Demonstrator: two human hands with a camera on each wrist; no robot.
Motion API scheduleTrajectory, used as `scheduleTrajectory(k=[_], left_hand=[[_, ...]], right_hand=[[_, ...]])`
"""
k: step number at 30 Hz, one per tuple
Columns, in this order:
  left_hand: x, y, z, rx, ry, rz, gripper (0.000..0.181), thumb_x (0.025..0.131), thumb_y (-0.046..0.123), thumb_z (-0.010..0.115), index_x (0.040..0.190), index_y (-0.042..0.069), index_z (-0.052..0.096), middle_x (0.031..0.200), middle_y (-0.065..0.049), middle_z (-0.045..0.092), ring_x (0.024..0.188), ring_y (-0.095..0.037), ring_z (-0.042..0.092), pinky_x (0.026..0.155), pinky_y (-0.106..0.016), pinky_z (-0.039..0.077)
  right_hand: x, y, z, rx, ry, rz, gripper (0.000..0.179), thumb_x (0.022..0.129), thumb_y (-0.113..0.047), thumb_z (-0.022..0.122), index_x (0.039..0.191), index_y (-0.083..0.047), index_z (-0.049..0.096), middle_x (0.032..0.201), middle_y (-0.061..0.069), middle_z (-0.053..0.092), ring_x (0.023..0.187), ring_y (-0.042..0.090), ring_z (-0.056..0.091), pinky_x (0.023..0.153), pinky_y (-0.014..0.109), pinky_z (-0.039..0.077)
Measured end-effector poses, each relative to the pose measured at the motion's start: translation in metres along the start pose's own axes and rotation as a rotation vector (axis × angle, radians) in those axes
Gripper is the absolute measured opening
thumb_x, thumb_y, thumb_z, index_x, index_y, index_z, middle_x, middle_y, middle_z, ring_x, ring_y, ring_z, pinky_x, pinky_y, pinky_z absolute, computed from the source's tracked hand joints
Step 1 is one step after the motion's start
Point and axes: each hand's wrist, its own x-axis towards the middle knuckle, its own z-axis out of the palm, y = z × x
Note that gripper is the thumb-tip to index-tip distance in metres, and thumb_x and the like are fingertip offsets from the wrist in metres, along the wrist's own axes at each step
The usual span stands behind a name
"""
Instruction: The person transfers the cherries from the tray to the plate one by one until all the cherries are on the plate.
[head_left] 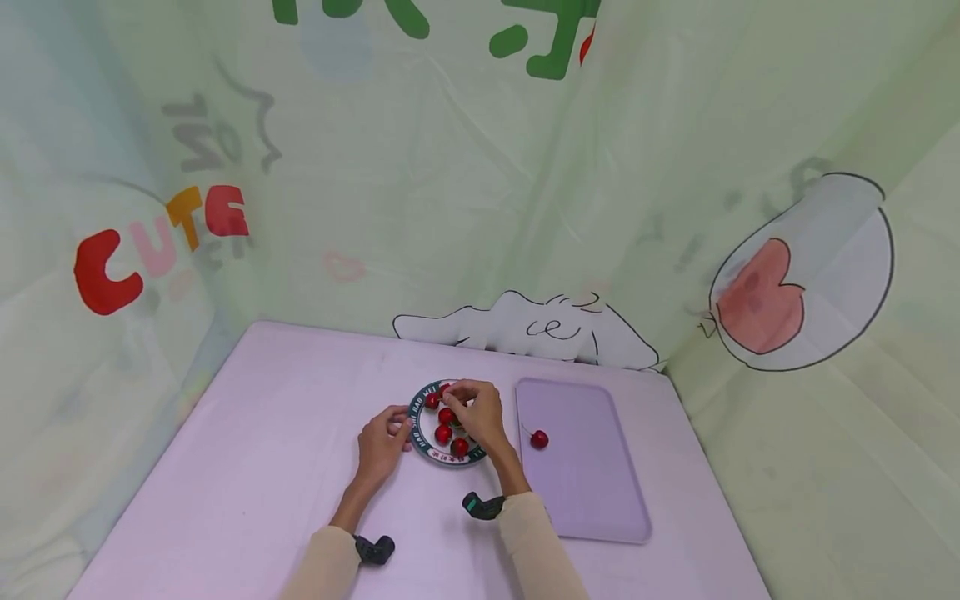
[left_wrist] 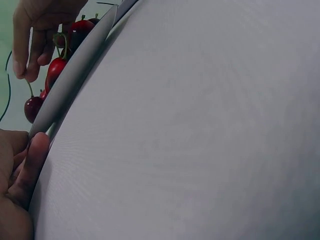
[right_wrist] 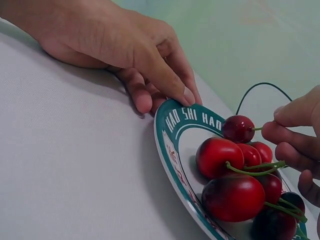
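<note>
My left hand (head_left: 381, 446) grips the left rim of a round plate (right_wrist: 175, 117), with the thumb on the edge and fingers at its underside. The plate is white with a dark green lettered border. Several red cherries (right_wrist: 233, 197) with green stems lie on it. Over the plate, my right hand (head_left: 482, 412) pinches the stem of one dark red cherry (right_wrist: 238, 129) between thumb and fingertip. In the left wrist view that cherry hangs by its stem at the plate's far edge. From the head, my right hand hides part of the plate.
To the right of the plate lies a flat purple tray (head_left: 585, 492) with a single stemmed cherry (head_left: 539, 439) near its left edge. A pale pink cloth covers the table (head_left: 247, 467). Printed curtains (head_left: 480, 200) stand behind it and at both sides.
</note>
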Motion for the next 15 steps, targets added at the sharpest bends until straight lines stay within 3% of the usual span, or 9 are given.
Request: scheduleTrajectory(k=[15], left_hand=[[0.0013,-0.0025,0.0001,-0.003,0.003,0.01,0.031,0.106,0.01,0.071,0.136,0.004,0.072,0.11,-0.013,0.078,0.063,-0.005,0.07,0.063,-0.016,0.055]], right_hand=[[-0.0011,-0.008,-0.002,-0.142,0.019,-0.006,0.005,0.096,-0.021,0.084,0.098,-0.018,0.087,0.081,-0.001,0.073,0.076,0.011,0.057,0.069,0.025,0.043]])
